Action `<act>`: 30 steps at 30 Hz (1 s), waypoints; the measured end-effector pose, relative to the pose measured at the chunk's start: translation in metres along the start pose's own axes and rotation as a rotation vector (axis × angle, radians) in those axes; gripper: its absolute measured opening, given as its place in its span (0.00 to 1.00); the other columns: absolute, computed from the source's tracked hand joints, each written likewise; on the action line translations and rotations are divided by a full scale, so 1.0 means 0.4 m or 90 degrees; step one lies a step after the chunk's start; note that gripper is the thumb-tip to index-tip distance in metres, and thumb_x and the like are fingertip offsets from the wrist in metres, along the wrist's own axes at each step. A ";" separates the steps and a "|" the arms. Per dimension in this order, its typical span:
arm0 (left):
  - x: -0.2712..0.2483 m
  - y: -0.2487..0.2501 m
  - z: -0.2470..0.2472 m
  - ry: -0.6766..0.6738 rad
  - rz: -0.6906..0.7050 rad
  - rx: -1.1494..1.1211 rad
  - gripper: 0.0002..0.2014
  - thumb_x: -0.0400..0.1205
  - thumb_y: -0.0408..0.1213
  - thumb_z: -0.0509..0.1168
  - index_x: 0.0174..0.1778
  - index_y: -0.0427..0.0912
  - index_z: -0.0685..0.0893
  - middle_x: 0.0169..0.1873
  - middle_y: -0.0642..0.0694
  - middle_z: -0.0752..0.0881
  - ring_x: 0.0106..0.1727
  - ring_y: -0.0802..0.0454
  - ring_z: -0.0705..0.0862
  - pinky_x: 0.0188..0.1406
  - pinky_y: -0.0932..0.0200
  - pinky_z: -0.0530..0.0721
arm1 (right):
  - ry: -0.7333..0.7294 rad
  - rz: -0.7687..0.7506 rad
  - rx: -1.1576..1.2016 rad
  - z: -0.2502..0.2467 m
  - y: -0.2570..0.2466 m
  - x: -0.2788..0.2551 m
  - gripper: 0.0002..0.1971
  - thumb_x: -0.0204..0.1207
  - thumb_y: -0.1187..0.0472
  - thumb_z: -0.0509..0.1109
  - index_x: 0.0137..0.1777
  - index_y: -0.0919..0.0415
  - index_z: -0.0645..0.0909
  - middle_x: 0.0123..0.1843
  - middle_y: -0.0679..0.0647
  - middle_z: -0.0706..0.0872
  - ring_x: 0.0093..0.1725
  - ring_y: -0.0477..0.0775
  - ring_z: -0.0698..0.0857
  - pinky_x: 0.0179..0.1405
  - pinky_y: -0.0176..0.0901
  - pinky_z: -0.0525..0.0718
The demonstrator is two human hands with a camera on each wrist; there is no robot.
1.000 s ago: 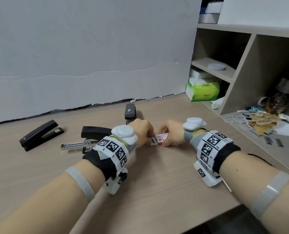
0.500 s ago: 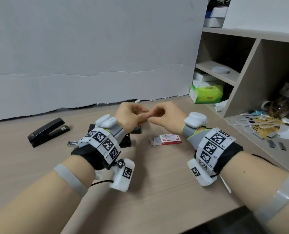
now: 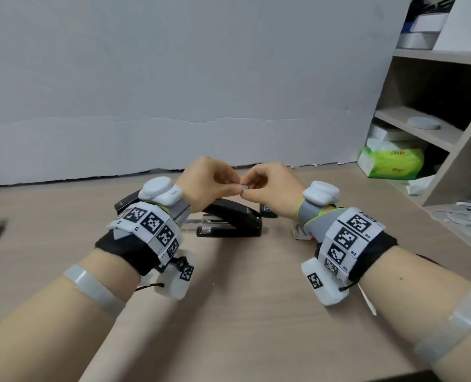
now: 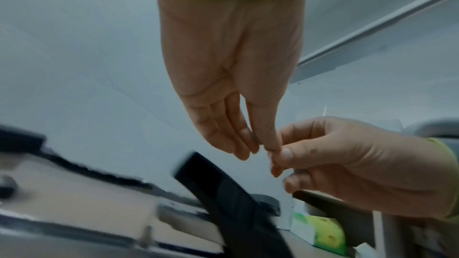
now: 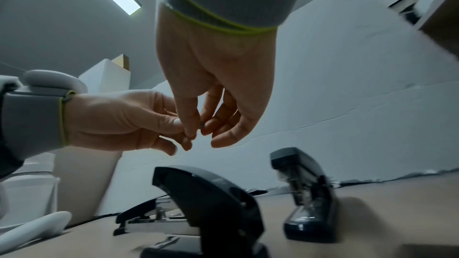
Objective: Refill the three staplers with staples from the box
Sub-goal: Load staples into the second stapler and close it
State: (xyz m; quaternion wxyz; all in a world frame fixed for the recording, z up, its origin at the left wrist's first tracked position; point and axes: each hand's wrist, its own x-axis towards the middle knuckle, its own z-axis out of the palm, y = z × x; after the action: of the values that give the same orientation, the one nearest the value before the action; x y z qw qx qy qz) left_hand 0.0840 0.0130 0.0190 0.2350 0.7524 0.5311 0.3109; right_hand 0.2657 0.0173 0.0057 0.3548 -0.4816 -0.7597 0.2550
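Black open stapler (image 3: 230,220) on desk, left hand (image 3: 206,181) and right hand (image 3: 273,184) pinching small staple strip (image 3: 244,186).

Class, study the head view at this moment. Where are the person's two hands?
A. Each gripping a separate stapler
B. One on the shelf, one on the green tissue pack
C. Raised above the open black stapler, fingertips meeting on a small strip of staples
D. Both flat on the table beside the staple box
C: the left hand and right hand meet fingertip to fingertip, pinching a small strip of staples above the open black stapler.
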 end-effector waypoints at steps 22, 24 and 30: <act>-0.084 -0.215 -0.067 -0.111 -0.081 0.231 0.08 0.80 0.39 0.71 0.53 0.49 0.91 0.46 0.53 0.89 0.49 0.55 0.85 0.51 0.62 0.80 | -0.259 0.086 -0.178 0.103 0.044 0.043 0.10 0.68 0.53 0.80 0.46 0.53 0.85 0.43 0.55 0.90 0.41 0.56 0.87 0.45 0.49 0.85; -0.077 -0.204 -0.061 -0.112 -0.083 0.244 0.08 0.80 0.39 0.70 0.54 0.49 0.91 0.43 0.55 0.87 0.47 0.55 0.84 0.50 0.63 0.78 | -0.264 0.086 -0.167 0.103 0.047 0.043 0.08 0.68 0.53 0.80 0.44 0.49 0.84 0.42 0.52 0.90 0.40 0.55 0.87 0.43 0.47 0.84; -0.067 -0.210 -0.057 -0.129 -0.065 0.282 0.08 0.80 0.38 0.71 0.54 0.49 0.91 0.38 0.56 0.83 0.44 0.54 0.81 0.44 0.64 0.73 | -0.270 0.088 -0.149 0.104 0.057 0.044 0.12 0.68 0.53 0.80 0.51 0.49 0.87 0.46 0.52 0.92 0.47 0.57 0.90 0.49 0.50 0.87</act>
State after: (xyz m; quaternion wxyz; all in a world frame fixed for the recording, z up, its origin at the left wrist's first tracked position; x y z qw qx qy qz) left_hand 0.0063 0.0155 -0.0285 0.1315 0.7851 0.5972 0.0979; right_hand 0.2405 0.0407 -0.0315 0.1109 -0.5060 -0.8067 0.2846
